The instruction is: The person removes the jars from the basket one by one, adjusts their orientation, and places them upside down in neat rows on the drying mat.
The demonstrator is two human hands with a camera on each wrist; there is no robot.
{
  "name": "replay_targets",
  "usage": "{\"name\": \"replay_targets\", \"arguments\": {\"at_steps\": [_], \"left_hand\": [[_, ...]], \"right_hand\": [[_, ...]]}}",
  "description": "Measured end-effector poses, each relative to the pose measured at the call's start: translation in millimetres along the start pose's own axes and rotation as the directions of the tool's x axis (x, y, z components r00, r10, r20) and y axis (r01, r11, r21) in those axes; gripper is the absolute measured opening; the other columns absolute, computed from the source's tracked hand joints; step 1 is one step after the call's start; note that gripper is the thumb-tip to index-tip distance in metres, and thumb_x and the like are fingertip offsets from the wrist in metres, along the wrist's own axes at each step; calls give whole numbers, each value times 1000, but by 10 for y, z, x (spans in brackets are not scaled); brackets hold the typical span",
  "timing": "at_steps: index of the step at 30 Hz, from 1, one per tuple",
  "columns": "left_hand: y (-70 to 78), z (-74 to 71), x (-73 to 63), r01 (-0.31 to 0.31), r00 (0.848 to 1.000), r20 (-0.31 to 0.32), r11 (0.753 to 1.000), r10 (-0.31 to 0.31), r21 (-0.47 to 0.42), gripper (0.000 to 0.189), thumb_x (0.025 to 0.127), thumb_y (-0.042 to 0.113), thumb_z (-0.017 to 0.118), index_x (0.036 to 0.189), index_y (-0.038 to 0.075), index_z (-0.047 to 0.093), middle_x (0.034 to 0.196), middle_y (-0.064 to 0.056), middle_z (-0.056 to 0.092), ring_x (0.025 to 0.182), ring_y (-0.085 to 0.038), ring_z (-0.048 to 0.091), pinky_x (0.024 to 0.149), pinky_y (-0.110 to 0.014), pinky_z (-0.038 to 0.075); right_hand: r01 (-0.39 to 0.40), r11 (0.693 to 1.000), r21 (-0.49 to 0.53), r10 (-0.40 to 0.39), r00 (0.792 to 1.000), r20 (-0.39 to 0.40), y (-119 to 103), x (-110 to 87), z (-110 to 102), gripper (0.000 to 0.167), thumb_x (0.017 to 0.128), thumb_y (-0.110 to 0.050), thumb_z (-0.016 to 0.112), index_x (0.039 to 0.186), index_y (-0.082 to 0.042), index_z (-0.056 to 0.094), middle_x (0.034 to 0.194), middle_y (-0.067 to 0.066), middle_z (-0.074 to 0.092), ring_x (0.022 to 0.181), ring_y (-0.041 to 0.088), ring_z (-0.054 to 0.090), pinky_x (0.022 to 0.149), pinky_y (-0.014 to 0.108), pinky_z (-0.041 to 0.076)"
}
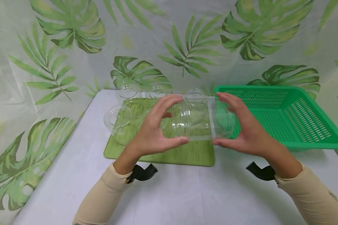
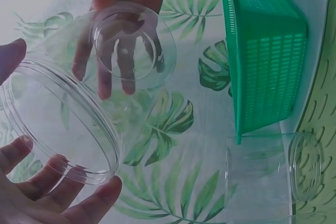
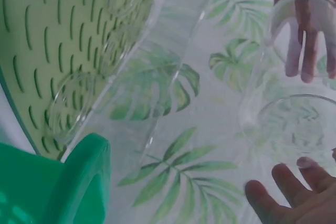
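Observation:
A clear jar (image 1: 198, 120) lies sideways in the air between my two hands, over the green mat. My left hand (image 1: 156, 128) grips its ridged mouth end, thumb below and fingers over the top. At the smooth base end is my right hand (image 1: 243, 125), its thumb and fingers curved around that end. In the left wrist view, the fingers (image 2: 79, 174) of my left hand lie along the jar's rim (image 2: 97, 121). Through the jar's base (image 2: 128, 51), the right hand's fingers show. The right wrist view catches the jar (image 3: 257, 98) at its right edge.
Several more clear jars (image 1: 117, 117) stand on the green drying mat (image 1: 197, 157), bases up. A green plastic basket (image 1: 295, 142) with slotted walls sits at the right of the white-covered table (image 1: 186, 193). A leaf-print curtain (image 1: 146, 37) hangs behind.

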State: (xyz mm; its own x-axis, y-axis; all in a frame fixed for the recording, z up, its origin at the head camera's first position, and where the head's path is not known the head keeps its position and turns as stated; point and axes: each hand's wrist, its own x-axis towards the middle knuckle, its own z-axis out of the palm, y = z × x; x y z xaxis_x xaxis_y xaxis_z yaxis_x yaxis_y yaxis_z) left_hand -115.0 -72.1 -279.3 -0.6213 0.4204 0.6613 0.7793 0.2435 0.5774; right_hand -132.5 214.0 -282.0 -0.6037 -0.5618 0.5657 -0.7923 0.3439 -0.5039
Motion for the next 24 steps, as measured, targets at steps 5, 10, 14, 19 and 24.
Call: {"name": "replay_targets", "arguments": {"at_steps": [5,10,14,19,24], "left_hand": [[-23,11,7,13,1000,-12,997,-14,-70,91,67,11,88,143,0,41,146,-18,45,135,-31,47,96,-35,57],[-42,33,3,44,999,-18,992,-47,-115,91,68,9,86,145,1,40,147,-17,44,135,-31,47,97,-36,57],[-53,27,-11,59,998,-18,986,-63,-154,87,75,19,85,147,3,39,149,-16,43,137,-29,46,99,-38,56],[-66,27,-20,87,996,-9,979,-90,-183,91,83,56,72,148,4,36,152,-15,40,139,-27,44,100,-46,55],[-61,20,-28,89,996,12,983,-89,-162,89,83,42,79,150,5,34,153,-14,39,140,-25,42,104,-44,53]], "right_hand": [[-71,933,353,56,997,54,55,0,-12,115,66,11,83,157,-3,14,161,16,27,145,21,35,108,17,44],[-43,800,599,6,998,64,152,7,25,106,79,-2,80,158,-6,10,162,15,25,145,25,37,108,27,48],[16,759,651,-50,998,33,170,13,65,107,80,-7,82,159,-7,9,162,17,24,144,27,37,110,30,46],[23,749,662,-41,999,11,152,25,81,109,77,-5,83,159,-8,12,161,19,25,143,28,38,109,31,47],[8,745,667,-3,1000,-8,130,13,67,106,76,-4,84,158,-7,17,158,20,30,141,30,41,105,31,51]]}}
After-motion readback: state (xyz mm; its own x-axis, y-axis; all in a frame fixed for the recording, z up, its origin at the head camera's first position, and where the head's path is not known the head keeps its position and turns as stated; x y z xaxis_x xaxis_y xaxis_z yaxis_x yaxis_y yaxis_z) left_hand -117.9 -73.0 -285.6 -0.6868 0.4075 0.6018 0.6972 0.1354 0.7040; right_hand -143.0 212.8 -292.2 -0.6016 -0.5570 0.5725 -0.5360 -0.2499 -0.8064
